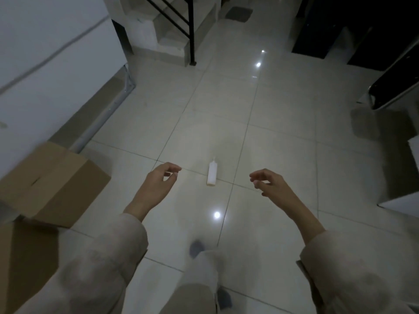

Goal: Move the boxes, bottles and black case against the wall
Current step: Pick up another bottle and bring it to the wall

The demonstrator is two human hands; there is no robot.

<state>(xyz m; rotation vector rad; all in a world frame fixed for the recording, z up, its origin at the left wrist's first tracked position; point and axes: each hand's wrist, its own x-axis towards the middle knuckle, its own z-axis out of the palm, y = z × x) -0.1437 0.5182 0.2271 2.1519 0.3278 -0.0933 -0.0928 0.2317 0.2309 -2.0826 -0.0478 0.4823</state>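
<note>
A small white bottle [212,172] lies on its side on the tiled floor, straight ahead between my two hands. My left hand [162,179] hovers to its left, fingers loosely curled and holding nothing. To the bottle's right, my right hand [268,182] hangs the same way, also empty. A brown cardboard box [54,184] sits on the floor at the left, close to the white wall [45,64]. A second brown box [25,257] shows at the lower left edge, partly cut off.
A staircase with a black railing [179,26] rises at the back. Dark furniture [362,30] stands at the back right, and a black chair with a metal frame [396,87] at the right. A white block [401,202] sits at the right edge. My feet [197,248] are below.
</note>
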